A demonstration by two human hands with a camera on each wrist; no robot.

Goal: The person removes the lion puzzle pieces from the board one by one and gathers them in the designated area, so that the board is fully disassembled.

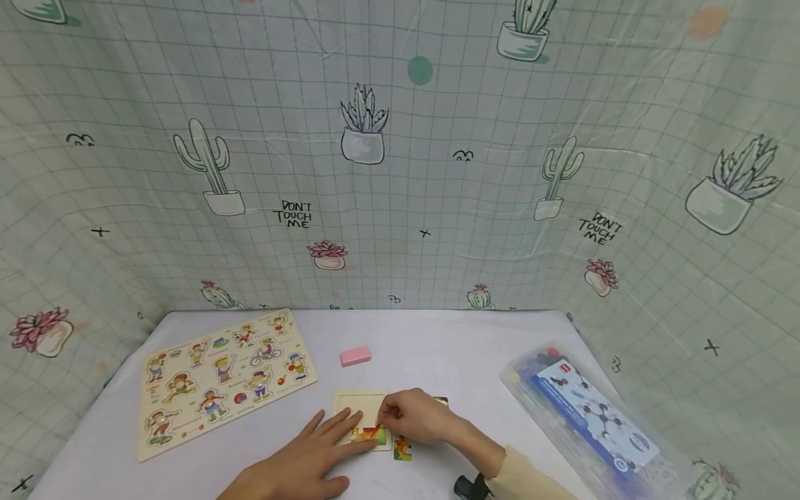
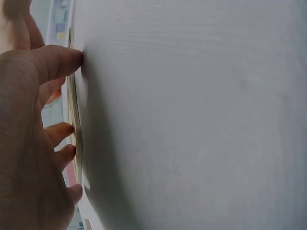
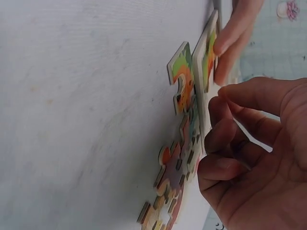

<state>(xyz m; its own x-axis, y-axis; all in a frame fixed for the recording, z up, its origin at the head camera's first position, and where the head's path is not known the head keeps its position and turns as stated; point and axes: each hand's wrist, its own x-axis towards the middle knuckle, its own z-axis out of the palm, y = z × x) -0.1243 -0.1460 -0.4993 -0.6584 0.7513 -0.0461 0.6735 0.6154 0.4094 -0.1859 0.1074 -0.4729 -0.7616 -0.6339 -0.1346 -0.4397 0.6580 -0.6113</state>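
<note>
A small wooden puzzle board [image 1: 357,401] lies near the table's front, with green and orange pieces [image 1: 378,435] in its lower part. My left hand [image 1: 306,455] is spread flat, its fingertips resting on the board's left and lower side. Above the board's right side hovers my right hand [image 1: 414,415], fingers curled and thumb tip meeting the index finger; nothing shows between them in the right wrist view. A loose orange-and-green jigsaw piece [image 3: 181,79] lies on the table beside the board. Several more jigsaw pieces [image 3: 172,167] lie along that side, mostly hidden by the right hand in the head view.
A large wooden picture board [image 1: 225,378] with figures lies at the left. A pink block [image 1: 355,356] sits behind the puzzle board. At the right stands a clear plastic case [image 1: 594,417] with a blue label. A black object [image 1: 471,487] is by the right forearm.
</note>
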